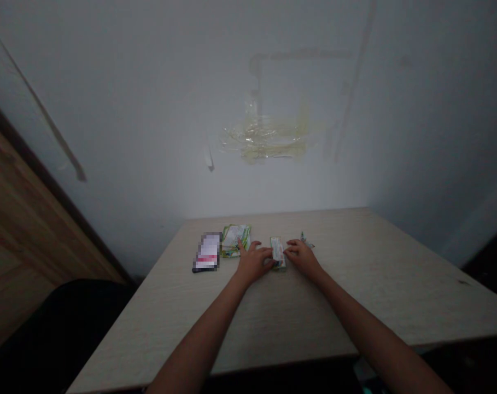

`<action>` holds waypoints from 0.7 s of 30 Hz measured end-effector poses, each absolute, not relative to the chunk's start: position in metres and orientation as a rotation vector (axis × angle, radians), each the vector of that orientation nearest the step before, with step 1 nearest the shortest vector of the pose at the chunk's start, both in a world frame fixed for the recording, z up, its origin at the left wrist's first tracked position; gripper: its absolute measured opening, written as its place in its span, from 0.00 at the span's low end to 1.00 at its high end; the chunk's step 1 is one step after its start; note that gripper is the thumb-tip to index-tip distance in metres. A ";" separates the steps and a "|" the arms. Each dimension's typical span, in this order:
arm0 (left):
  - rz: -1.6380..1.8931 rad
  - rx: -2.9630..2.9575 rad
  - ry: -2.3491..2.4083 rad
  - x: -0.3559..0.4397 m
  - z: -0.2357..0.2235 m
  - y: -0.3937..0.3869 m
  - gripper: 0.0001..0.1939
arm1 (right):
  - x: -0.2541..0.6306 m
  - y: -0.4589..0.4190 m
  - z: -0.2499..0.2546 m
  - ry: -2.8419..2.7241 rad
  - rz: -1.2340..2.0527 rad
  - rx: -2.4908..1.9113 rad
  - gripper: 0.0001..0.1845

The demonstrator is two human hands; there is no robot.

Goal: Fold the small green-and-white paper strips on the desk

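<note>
A small white and green packet (278, 251) lies on the pale wooden table (355, 284), far from me. My left hand (253, 262) rests on the table at the packet's left edge, fingers curled against it. My right hand (303, 257) touches the packet's right edge with its fingertips pinched on it. Both hands seem to hold the packet between them. A stack of green and white packets (235, 239) lies just beyond my left hand. A small crumpled wrapper (306, 239) sits behind my right hand.
A phone (208, 252) lies flat left of the packet stack. A white wall (150, 109) with tape residue (268, 137) rises behind the table. A wooden panel (18, 219) stands at the left, and something dark (55, 328) sits below it.
</note>
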State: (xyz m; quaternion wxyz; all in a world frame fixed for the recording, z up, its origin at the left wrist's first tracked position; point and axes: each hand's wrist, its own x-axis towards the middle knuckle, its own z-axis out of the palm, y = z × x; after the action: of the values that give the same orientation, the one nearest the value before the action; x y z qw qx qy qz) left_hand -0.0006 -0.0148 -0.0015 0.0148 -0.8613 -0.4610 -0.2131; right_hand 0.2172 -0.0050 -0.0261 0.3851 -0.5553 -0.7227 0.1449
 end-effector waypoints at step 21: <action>-0.618 -2.695 -1.477 0.002 0.003 -0.017 0.11 | 0.219 0.009 -0.031 -1.993 0.247 -1.534 0.15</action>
State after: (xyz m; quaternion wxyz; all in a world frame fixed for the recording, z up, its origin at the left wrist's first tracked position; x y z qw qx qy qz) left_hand 0.0020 -0.0166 0.0033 0.0034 -0.8597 -0.4713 -0.1970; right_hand 0.2186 0.0092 -0.0312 0.3024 -0.5785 -0.7518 0.0933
